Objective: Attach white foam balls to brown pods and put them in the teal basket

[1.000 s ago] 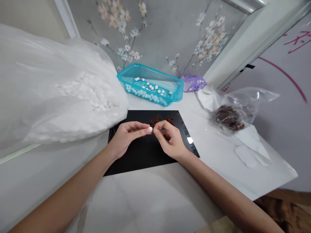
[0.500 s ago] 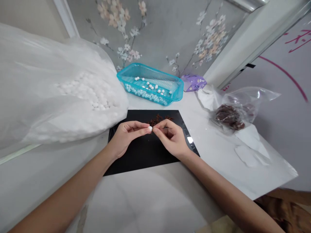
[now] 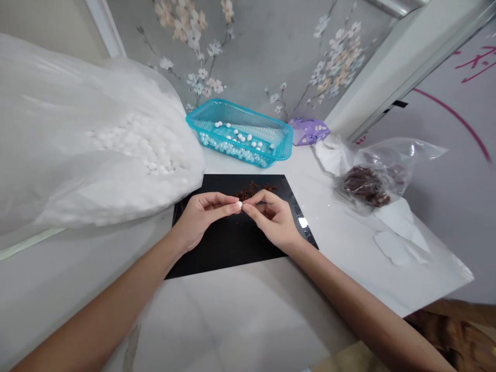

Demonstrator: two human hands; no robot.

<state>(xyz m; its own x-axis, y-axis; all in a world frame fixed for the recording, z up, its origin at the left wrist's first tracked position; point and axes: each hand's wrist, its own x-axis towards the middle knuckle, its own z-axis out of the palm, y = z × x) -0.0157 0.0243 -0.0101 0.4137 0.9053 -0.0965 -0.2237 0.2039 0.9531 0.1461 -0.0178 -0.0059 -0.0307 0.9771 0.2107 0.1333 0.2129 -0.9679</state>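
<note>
Between the thumb and fingers of my left hand [image 3: 199, 217] is a small white ball [image 3: 239, 204], pinched at its tips. My right hand [image 3: 275, 219] is closed in a pinch, its fingertips touching the ball's right side. Whatever may be between those right fingertips is too small to make out. Both hands are over a black mat [image 3: 228, 250]. Just behind the fingers, dark reddish-brown crumbly bits [image 3: 250, 189] lie on the mat, partly hidden by my right hand.
A turquoise plastic basket [image 3: 287, 151] holding several white balls stands behind the mat. At left bulges a big translucent bag [image 3: 89, 181] of white balls. A purple packet [image 3: 310, 132], a clear bag with a brown clump [image 3: 364, 183] and white paper [image 3: 403, 227] lie right.
My right fingertips have come slightly closer to the white ball and now touch it. My left hand keeps its pinch in nearly the same place.
</note>
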